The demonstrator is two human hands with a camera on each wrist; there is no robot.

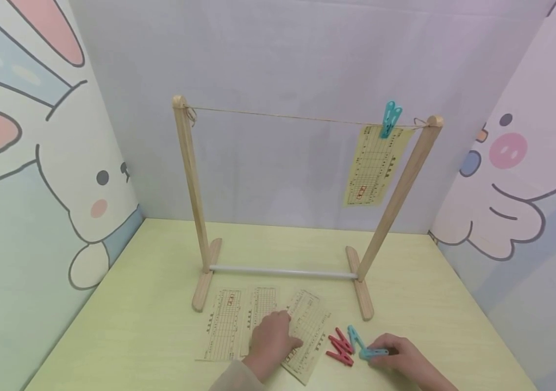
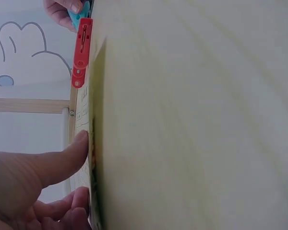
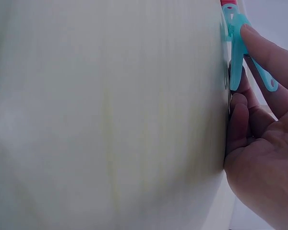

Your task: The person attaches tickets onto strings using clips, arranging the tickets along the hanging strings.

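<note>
Only the head view takes in the wooden rack [image 1: 194, 201]: two round posts on flat feet, a white rod low between them, thin twine strung across the top. On that twine, beside the rack's right post, a blue peg [image 1: 390, 119] pins a yellowish printed slip [image 1: 375, 167].

In front of the rack's feet three paper slips [image 1: 224, 323] lie on the pale green table [image 1: 126, 326]. The left hand [image 1: 270, 342] rests flat on them, fingers loosely extended, holding nothing.

Right of the slips lie red plastic pegs [image 1: 340, 347]. The right hand [image 1: 400, 355] pinches a blue clothespin [image 1: 367, 347] lying on the table; the right wrist view shows a finger [image 3: 273, 57] on it. Both wrist views are mostly blurred tabletop.
</note>
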